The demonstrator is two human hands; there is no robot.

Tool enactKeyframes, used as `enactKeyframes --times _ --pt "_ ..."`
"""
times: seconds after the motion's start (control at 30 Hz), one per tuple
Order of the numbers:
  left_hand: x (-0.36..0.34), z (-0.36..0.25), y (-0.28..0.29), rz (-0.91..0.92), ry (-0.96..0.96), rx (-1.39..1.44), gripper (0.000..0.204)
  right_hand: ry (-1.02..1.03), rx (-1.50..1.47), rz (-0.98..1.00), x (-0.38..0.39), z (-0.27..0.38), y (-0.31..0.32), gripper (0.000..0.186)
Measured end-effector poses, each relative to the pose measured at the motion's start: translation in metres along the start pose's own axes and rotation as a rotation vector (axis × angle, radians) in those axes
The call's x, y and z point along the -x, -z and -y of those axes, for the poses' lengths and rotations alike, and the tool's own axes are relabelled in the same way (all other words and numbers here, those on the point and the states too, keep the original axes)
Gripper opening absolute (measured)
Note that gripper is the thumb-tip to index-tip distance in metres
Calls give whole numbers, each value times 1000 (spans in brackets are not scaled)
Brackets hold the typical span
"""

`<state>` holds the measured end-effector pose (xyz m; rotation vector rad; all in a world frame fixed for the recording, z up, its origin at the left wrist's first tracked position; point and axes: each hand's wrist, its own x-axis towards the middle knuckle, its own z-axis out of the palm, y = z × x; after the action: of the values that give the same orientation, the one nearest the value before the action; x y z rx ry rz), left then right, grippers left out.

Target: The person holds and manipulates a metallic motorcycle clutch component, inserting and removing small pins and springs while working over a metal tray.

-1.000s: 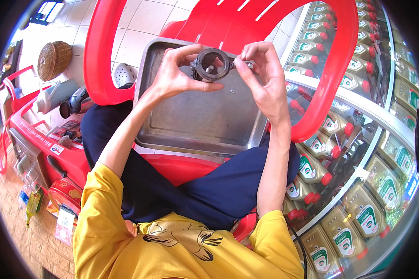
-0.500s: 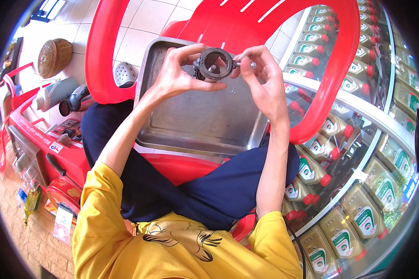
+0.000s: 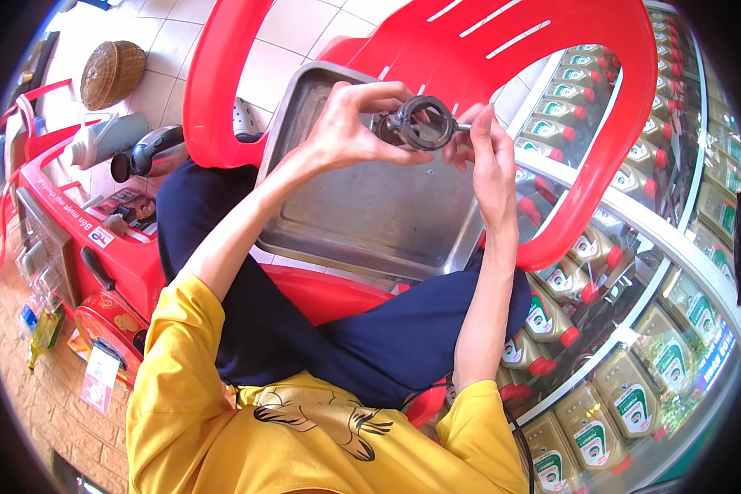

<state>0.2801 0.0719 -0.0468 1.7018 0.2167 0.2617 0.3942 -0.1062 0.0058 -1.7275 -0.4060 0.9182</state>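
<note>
A dark metal part (image 3: 407,130) with a round ring opening is held up over a shallow metal tray (image 3: 362,243). My left hand (image 3: 356,123) is closed around its left side, thumb below and fingers above. From the ring's right side a thin bolt-like rod (image 3: 463,128) sticks out. The fingers of my right hand (image 3: 487,156) pinch at this rod, though the fingertips partly hide its end. The tray rests on the seat of a red plastic chair (image 3: 543,25) in front of my crossed legs.
On my right, a glass case (image 3: 634,214) holds rows of bottles with red caps. To the left stand a red plastic table or stool (image 3: 66,198), a pale blue jug (image 3: 111,140), a dark cylindrical container (image 3: 152,152), a woven basket (image 3: 114,74) and a round red tin (image 3: 111,329).
The whole view has shifted, with chair and tray now slightly further right. The ring faces me a little more. My right hand's fingers have changed position around the rod.
</note>
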Motion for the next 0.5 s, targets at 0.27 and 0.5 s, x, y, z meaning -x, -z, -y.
enactKeyframes --times 0.27,0.5 --pt "-1 11 -1 -40 -48 -51 55 148 -39 -125 1 6 -13 26" --pt "-1 1 -1 12 -23 -20 53 99 -78 -76 3 10 -4 29"
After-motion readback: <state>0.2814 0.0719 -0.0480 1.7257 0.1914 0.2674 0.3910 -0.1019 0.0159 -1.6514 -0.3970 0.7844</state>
